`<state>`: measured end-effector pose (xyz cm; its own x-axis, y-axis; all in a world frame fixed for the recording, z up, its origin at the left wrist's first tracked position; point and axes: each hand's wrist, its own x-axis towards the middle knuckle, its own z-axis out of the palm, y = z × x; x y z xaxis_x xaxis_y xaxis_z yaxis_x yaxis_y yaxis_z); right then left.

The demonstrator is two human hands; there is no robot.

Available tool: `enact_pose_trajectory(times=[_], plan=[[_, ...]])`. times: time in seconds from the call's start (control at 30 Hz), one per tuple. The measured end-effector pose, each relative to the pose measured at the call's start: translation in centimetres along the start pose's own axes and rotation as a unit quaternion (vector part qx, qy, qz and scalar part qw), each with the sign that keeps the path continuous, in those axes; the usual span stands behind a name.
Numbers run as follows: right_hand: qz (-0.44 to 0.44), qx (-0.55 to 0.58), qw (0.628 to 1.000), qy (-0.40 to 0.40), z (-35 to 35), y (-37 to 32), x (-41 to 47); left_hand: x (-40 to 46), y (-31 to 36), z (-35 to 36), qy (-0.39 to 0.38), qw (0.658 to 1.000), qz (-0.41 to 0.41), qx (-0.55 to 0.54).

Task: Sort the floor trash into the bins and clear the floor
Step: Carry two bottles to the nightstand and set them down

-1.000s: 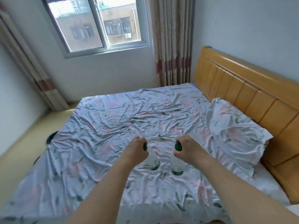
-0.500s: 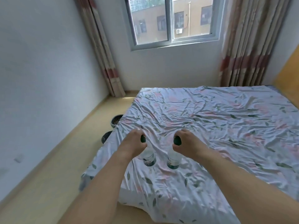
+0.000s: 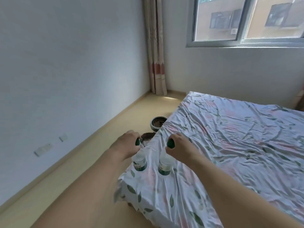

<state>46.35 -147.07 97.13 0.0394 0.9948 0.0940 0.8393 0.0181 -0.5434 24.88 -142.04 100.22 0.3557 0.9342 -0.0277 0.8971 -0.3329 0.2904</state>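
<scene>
I carry two clear plastic bottles with green caps, one in each hand, held by the neck and hanging down in front of me. My left hand [image 3: 126,145] grips the left bottle [image 3: 139,161]. My right hand [image 3: 179,148] grips the right bottle [image 3: 165,163]. Both bottles hang over the near corner of the bed. Two round mesh bins stand on the floor beside the bed: the far bin [image 3: 158,123] shows its rim and mesh, the near bin [image 3: 148,135] is mostly hidden behind my left hand and the sheet.
The bed [image 3: 238,145] with a crumpled floral sheet fills the right side. A strip of beige floor [image 3: 92,162] runs between the bed and the white wall on the left. A curtain [image 3: 156,63] hangs in the far corner under the window.
My view has swung further left, from the bed toward the floor strip by the wall. The bins have come nearer and more central. Both hands keep the same hold on the bottles.
</scene>
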Motion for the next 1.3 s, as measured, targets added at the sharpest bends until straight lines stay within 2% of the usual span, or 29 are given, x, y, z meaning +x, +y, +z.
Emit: enact_pose_trajectory(times=[0.3,0.63,0.7,0.8,0.93,1.07,1.3], plan=[[-0.057,0.008,0.998,-0.021,10.4,-13.4,16.6,8.2,-20.9,-6.6,0.051,0.997,-0.057,-0.027],[-0.043,-0.004,0.996,-0.073,23.9,-31.0,31.2,15.7,-47.0,-14.5,0.039,0.999,-0.021,-0.01],[-0.03,0.0,0.998,-0.055,25.7,-34.5,34.5,17.8,-51.8,-16.7,0.049,0.998,-0.024,-0.018],[-0.015,0.002,0.999,-0.041,27.6,-37.9,38.3,21.1,-56.8,-18.1,0.067,0.996,-0.036,-0.054],[0.012,-0.001,0.999,-0.037,30.9,-40.3,43.7,25.6,-61.4,-17.7,0.042,0.996,-0.015,-0.076],[0.02,0.002,0.999,-0.05,34.2,-41.6,50.6,32.0,-65.7,-17.8,0.014,0.998,0.026,-0.047],[0.053,0.036,0.998,0.001,36.6,-43.0,66.2,47.0,-73.4,-23.2,0.014,0.999,0.051,0.002]])
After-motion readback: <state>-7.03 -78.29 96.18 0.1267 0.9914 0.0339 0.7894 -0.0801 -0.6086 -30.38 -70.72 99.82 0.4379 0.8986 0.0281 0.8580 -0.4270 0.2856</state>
